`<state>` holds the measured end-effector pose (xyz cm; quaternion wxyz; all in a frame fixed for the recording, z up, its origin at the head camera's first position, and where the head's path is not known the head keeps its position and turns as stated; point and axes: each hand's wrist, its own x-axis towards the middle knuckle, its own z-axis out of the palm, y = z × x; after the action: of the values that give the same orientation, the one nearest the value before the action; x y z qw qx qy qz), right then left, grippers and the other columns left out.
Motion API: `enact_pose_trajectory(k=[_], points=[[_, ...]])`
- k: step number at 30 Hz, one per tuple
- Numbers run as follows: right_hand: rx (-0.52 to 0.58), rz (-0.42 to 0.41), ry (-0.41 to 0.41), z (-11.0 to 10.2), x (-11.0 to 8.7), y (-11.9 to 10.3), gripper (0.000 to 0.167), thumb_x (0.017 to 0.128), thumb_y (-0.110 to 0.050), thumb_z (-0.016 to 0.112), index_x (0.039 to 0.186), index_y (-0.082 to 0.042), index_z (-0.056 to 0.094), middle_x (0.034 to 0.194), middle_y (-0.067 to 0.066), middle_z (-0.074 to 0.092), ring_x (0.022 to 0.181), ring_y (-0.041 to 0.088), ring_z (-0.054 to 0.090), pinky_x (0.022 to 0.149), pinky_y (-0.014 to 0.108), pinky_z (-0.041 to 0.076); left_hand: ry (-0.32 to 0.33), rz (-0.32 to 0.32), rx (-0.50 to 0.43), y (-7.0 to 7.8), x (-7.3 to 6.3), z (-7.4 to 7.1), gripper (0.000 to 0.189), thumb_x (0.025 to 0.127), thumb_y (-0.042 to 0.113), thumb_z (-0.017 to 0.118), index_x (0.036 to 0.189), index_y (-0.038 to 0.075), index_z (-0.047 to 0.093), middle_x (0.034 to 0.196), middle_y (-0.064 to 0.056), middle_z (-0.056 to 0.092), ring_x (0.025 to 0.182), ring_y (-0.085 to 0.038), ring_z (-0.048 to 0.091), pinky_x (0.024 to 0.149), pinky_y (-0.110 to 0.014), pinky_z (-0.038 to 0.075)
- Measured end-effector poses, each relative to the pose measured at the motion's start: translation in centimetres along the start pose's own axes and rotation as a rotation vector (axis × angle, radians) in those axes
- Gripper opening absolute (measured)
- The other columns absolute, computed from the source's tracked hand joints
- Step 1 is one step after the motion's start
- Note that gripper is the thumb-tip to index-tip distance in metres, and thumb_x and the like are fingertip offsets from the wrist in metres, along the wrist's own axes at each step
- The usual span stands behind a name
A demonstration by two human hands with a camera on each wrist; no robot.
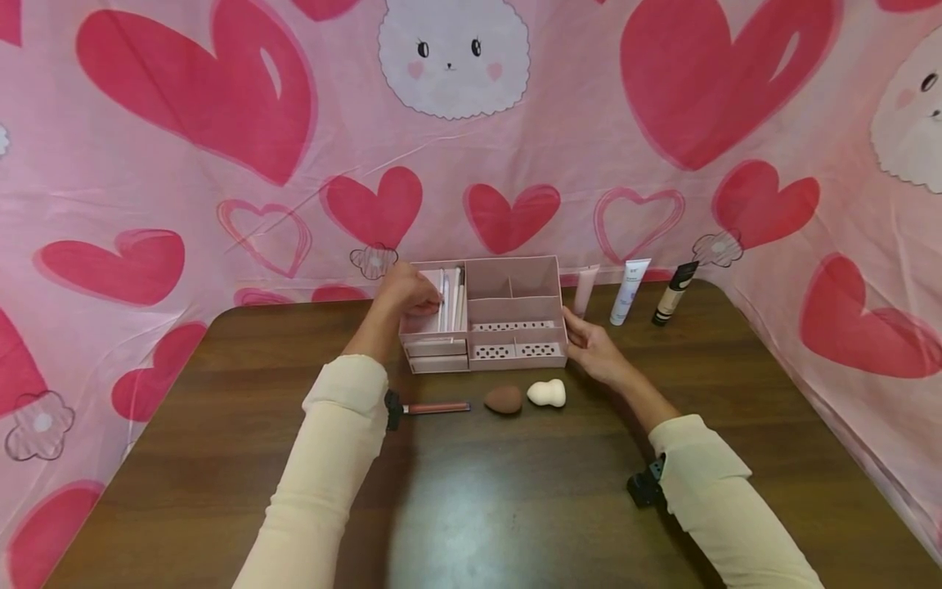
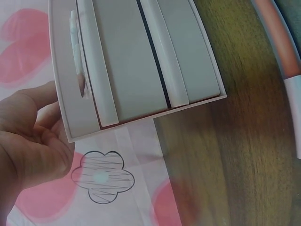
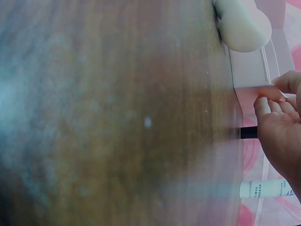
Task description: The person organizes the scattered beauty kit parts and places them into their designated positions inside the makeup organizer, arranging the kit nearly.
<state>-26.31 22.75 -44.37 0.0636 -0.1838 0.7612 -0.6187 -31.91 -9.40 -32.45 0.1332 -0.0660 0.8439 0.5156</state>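
Note:
A pink makeup organizer [image 1: 513, 313] stands at the back of the table, with two drawers [image 1: 437, 354] at its lower left. My left hand [image 1: 407, 289] reaches over its upper left compartment. Its curled fingertips are right beside several slim makeup brushes [image 1: 453, 298]; I cannot tell whether they pinch one. In the left wrist view, the organizer's wall hides the fingertips of the left hand [image 2: 44, 134], and a small brush [image 2: 77, 56] shows in a slot. My right hand [image 1: 594, 350] holds the organizer's right side wall, thumb at its edge and fingers outside.
Before the organizer lie a lip gloss tube [image 1: 437, 407], a brown makeup sponge [image 1: 504, 400] and a white sponge [image 1: 547, 393]. A pink tube [image 1: 585, 292], a white tube [image 1: 630, 292] and a black-capped beige tube [image 1: 674, 293] stand at right. A heart-patterned cloth [image 1: 441, 155] hangs behind.

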Motion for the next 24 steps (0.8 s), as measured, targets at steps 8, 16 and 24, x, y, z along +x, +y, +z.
enact_pose_trajectory(k=[8, 16, 24], points=[[-0.012, 0.006, 0.001, 0.1, 0.0, 0.1, 0.068, 0.092, 0.019, 0.042, 0.154, 0.016, 0.012, 0.161, 0.038, 0.013, 0.145, 0.054, 0.026, 0.111, 0.038, 0.038, -0.001, 0.059, 0.022, -0.3, -0.4, -0.4, 0.016, 0.087, -0.003, 0.068, 0.096, -0.015, 0.073, 0.057, -0.001, 0.066, 0.050, -0.006, 0.062, 0.055, -0.019, 0.056], [-0.019, 0.011, 0.005, 0.0, 0.1, 0.1, 0.068, 0.093, 0.018, 0.042, 0.154, 0.017, 0.012, 0.161, 0.038, 0.013, 0.145, 0.054, 0.024, 0.112, 0.044, 0.035, 0.110, 0.232, 0.176, -1.2, -1.1, -1.3, 0.029, 0.090, 0.008, 0.071, 0.114, -0.009, 0.073, 0.113, -0.027, 0.073, 0.087, -0.017, 0.067, 0.071, -0.015, 0.051], [-0.033, 0.007, 0.009, 0.0, 0.0, -0.1, 0.068, 0.093, 0.018, 0.043, 0.154, 0.017, 0.013, 0.161, 0.038, 0.014, 0.145, 0.054, 0.025, 0.110, 0.036, 0.038, 0.261, 0.343, 0.051, -3.6, -2.4, -2.4, 0.029, 0.093, 0.010, 0.068, 0.117, -0.006, 0.073, 0.112, -0.027, 0.074, 0.081, -0.007, 0.065, 0.067, -0.010, 0.050]])
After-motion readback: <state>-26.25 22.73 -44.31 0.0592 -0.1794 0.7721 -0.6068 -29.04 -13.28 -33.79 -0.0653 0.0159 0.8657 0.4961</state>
